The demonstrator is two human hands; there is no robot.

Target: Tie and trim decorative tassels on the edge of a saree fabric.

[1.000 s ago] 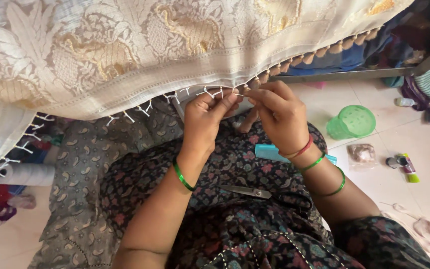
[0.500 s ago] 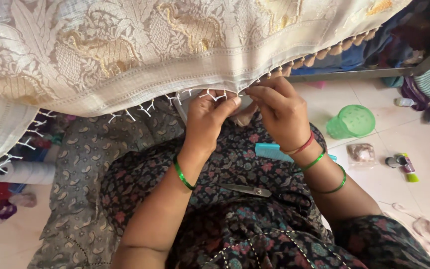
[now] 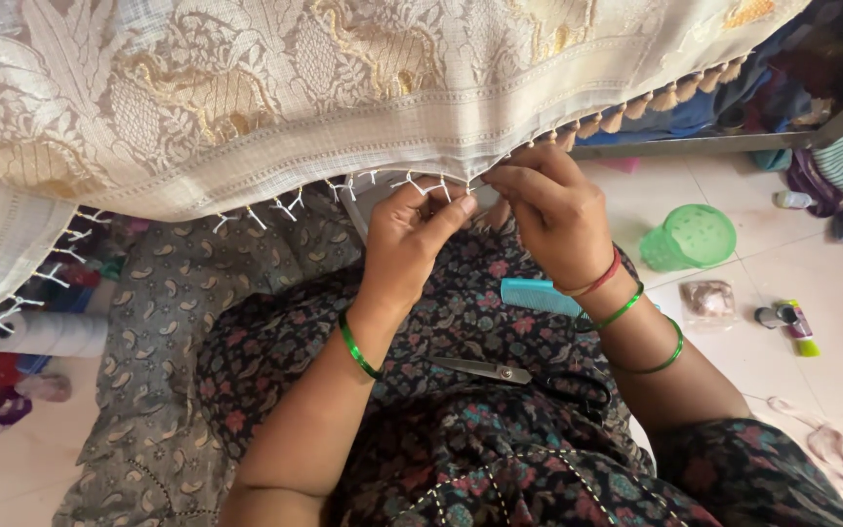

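Observation:
A cream fabric with gold woven patterns (image 3: 275, 88) hangs across the top of the view, its lower edge trimmed with white thread fringe (image 3: 275, 208) and beige tassels (image 3: 656, 102). My left hand (image 3: 412, 239) pinches the fringe threads at the hem with thumb and fingers. My right hand (image 3: 550, 210) pinches the same edge just to the right, close to where the finished tassels begin. Both wrists wear green bangles. Scissors (image 3: 519, 376) and a teal comb (image 3: 539, 296) lie on my dark floral lap.
A green plastic cup (image 3: 690, 237) stands on the tiled floor at right, with a small packet (image 3: 707, 300) and little tubes (image 3: 787, 320) near it. A white thread spool (image 3: 46, 335) lies at left. Grey patterned cloth (image 3: 163, 342) covers the floor beside my lap.
Both hands have stayed at the hem, with only small finger movements on the fringe threads. The fabric edge has shifted slightly.

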